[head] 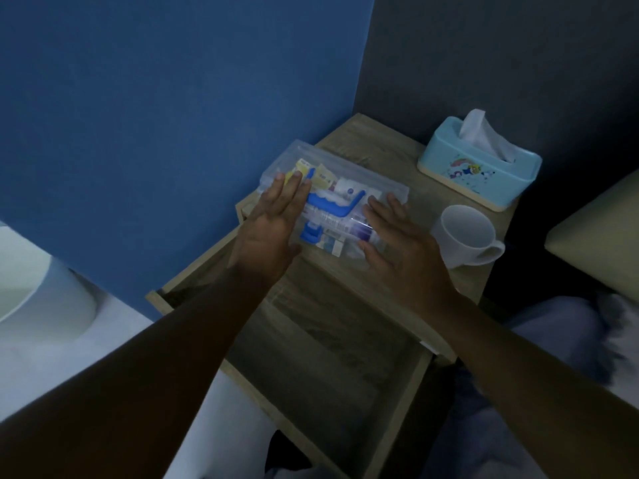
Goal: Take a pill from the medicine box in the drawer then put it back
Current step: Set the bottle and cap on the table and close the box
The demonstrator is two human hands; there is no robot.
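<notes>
left hand (273, 223) lies flat and open on the left end of the clear medicine box (332, 205), fingers spread, gripping nothing; the box rests on the nightstand top (373, 146) between both hands, its blue-handled lid apparently shut, with the open drawer (325, 344) below the wrists. right hand (401, 243) presses equally flat and open on the right end, a white mug (466, 236) just beyond it. judged step: steadying the box; next, unclip the lid or lower the box into the drawer.
</notes>
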